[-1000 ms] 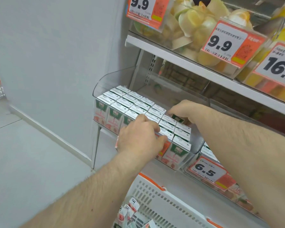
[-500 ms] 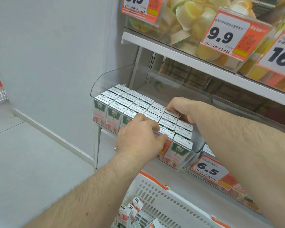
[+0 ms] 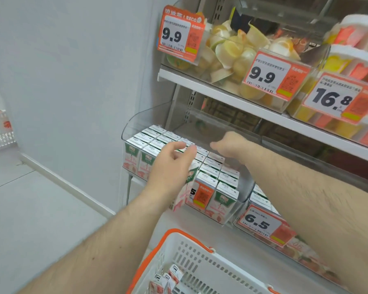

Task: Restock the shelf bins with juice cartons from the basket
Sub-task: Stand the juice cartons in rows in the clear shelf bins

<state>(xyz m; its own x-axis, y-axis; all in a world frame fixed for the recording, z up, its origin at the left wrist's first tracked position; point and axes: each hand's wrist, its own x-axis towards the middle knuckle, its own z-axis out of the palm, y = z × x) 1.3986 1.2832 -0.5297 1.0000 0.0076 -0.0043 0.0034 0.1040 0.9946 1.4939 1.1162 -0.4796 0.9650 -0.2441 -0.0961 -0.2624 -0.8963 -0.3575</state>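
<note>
Head view – left hand point(image 3: 170, 164) grips carton point(image 3: 184, 193) at bin point(image 3: 241, 187) edge.

Two hands: left hand point(image 3: 170, 164), right hand point(image 3: 232, 143). Two white baskets: near basket point(image 3: 179, 251) with orange rim, far-left basket point(image 3: 0, 128). Five price tags: two 9.9 tags point(image 3: 180, 35) point(image 3: 272, 76), one 16.8 tag point(image 3: 336, 98), one 6.5 tag point(image 3: 261, 223), one half-hidden tag point(image 3: 202, 196). About three juice cartons point(image 3: 164, 281) showing in the near basket. One tilted carton point(image 3: 184, 194) under the left hand. Packed cartons point(image 3: 212, 166) in the clear bin point(image 3: 136, 122): partly covered, not countable.
</note>
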